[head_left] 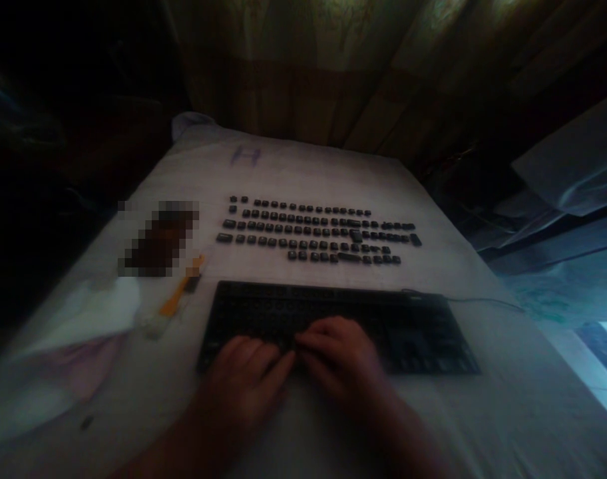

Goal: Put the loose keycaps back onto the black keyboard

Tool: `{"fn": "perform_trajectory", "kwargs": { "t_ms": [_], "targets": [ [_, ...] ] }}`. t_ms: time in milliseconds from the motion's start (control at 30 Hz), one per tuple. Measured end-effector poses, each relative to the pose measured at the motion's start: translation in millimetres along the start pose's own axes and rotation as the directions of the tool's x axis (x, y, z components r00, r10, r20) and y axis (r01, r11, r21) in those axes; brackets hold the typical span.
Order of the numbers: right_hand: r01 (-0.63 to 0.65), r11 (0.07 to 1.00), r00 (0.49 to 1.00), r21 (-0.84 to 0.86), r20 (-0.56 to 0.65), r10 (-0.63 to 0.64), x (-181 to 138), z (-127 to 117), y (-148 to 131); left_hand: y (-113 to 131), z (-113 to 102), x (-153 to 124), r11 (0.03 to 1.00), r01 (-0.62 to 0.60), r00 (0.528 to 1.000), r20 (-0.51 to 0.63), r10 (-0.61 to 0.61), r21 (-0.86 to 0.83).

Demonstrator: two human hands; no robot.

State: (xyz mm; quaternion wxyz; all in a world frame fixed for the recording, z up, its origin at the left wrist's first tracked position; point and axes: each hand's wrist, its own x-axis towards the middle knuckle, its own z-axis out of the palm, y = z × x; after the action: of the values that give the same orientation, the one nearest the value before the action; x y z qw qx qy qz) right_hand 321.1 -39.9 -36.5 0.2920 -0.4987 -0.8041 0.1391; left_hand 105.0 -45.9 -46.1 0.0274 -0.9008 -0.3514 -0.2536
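A black keyboard lies across the white cloth, much of its key area bare of caps. My left hand rests at its lower left, fingers curled and thumb pointing inward. Beside it, my right hand bends over the keyboard's middle with its fingertips pressed together. The fingertips of both hands almost meet over the front edge. Whatever lies between them is dark, blurred and too small to name. Beyond the keyboard, loose black keycaps are laid out in several rows.
On the left are a yellow-handled brush, a pixelated brown object and a crumpled white and pink cloth. A small dark piece lies nearer me. The keyboard's cable runs right. Curtains hang behind the white-covered surface.
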Motion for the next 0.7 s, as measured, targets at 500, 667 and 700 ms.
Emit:
{"fn": "perform_trajectory", "kwargs": {
  "t_ms": [500,667,700],
  "targets": [
    [0.062,0.996,0.998,-0.066,-0.005,-0.062,0.0,0.1,-1.3,9.0,3.3,-0.8,0.994,0.1,0.994,-0.031,-0.101,-0.046],
    [0.076,0.995,0.997,-0.067,0.001,-0.076,1.7,-0.4,-1.4,10.2,4.8,-0.4,0.993,0.102,0.993,-0.051,-0.106,-0.067],
    [0.079,0.995,0.997,-0.064,0.004,-0.078,2.0,-0.4,-1.1,10.1,4.9,-0.1,0.993,0.101,0.993,-0.059,-0.105,-0.068]
  ]
}}
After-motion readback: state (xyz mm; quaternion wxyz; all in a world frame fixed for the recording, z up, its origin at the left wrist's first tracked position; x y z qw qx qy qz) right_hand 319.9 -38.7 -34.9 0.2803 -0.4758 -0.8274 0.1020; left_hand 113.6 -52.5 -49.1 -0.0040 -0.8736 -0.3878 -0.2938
